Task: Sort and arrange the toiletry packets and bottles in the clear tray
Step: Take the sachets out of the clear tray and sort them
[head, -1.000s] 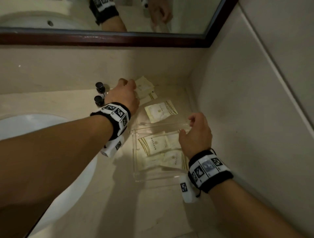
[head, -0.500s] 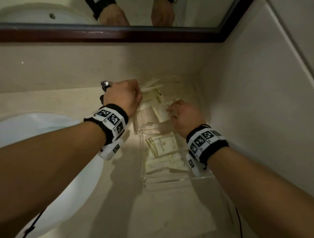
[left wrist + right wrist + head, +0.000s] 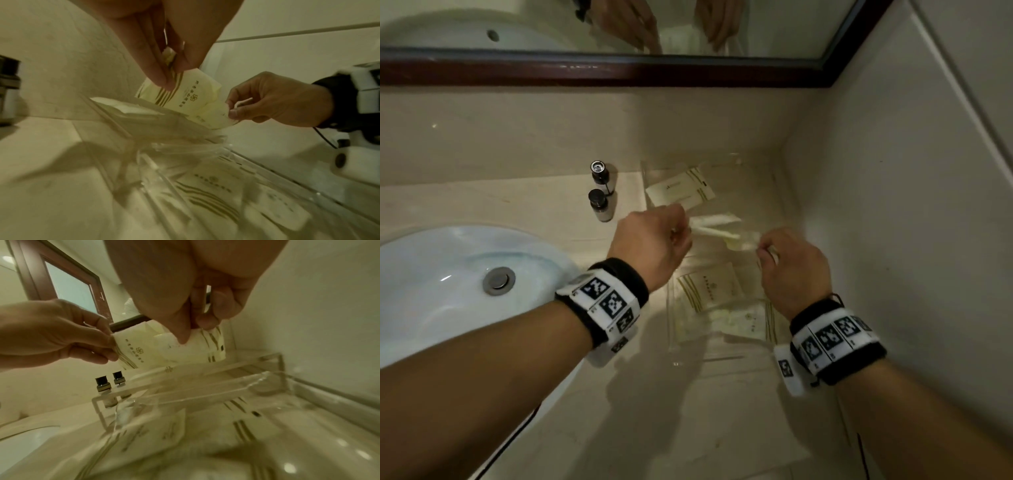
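My left hand (image 3: 679, 233) and right hand (image 3: 765, 250) each pinch a cream toiletry packet above the clear tray (image 3: 671, 329). The left hand's packet (image 3: 191, 95) shows a flower logo and gold stripes; its fingers (image 3: 172, 76) pinch the striped end. The right hand (image 3: 191, 334) pinches a second packet (image 3: 197, 348), which overlaps the first. Several more packets (image 3: 709, 284) lie flat in the tray. Two or more packets (image 3: 681, 188) lie farther back by the wall. Two small dark-capped bottles (image 3: 599, 174) (image 3: 597, 204) stand on the counter left of them.
A white basin (image 3: 448, 281) with a metal drain sits at the left. The side wall (image 3: 893, 205) runs close along the tray's right. A mirror with a dark wooden frame (image 3: 619, 72) hangs above the backsplash.
Both hands have drawn back from the far end of the counter and risen. Each now holds a packet over the tray.
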A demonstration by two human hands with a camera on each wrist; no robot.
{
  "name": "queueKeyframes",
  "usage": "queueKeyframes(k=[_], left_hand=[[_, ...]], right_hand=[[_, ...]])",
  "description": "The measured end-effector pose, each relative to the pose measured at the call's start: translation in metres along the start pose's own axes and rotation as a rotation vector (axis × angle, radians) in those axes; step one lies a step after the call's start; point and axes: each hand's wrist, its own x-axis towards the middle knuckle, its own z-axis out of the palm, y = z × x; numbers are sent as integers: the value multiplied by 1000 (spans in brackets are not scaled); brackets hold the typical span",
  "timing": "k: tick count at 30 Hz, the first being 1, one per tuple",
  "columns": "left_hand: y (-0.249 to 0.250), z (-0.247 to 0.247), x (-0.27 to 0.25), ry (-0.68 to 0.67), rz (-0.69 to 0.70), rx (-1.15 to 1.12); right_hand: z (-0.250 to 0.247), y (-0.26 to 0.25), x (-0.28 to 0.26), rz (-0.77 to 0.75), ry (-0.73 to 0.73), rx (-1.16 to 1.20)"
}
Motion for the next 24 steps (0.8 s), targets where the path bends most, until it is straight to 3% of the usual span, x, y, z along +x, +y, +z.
queueKeyframes(k=[7, 15, 24], left_hand=[[10, 31, -29, -69, 89, -2], [14, 43, -48, -212, 57, 106], [10, 50, -66, -229, 59, 122]], right_hand=[[-15, 42, -56, 71, 55, -18], [-3, 63, -101, 87, -116, -38], [4, 62, -130, 126, -172, -93]])
